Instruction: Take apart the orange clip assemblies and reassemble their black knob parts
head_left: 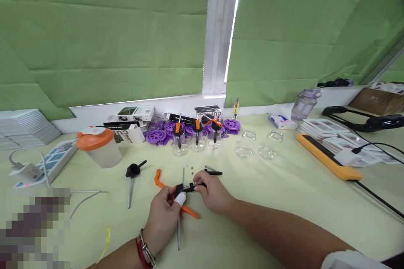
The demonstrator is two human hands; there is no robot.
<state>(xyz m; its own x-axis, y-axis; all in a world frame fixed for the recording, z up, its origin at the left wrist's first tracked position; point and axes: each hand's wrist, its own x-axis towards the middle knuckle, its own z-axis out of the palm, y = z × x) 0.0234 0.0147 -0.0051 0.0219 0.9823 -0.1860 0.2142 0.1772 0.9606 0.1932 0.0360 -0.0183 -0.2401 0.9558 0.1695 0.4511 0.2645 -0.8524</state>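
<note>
1. Nearest, the left hand (164,214), with bracelets (146,249) at its wrist and a white wrap (180,199) on its thumb, has its grip closed around a black fitting (178,191) above the tabletop (252,235).
2. A metal rod (179,235) extends from under that hand toward the person; an orange lever (190,212) shows beside it, though whether it joins the fitting cannot be told.
3. The right hand (213,193) has its grip pinched, thumb against fingers, on a small black part (200,185) at the fitting's right end.
4. Just beyond the hands lie two tiny brass-coloured bits (192,168), a spring (210,168) and a black pin (215,172), the last two near the right hand.
5. Off to the left, a black holder with a metal stem (133,171) rests on the tabletop.
6. Farther back stand three glass bottles with black-and-orange tops (198,145); to their right are two topless glass bottles (244,147), both tilted.
7. Behind the topped bottles are purple parts (157,136) and printed boxes (135,113), before green sheeting (104,42).
</note>
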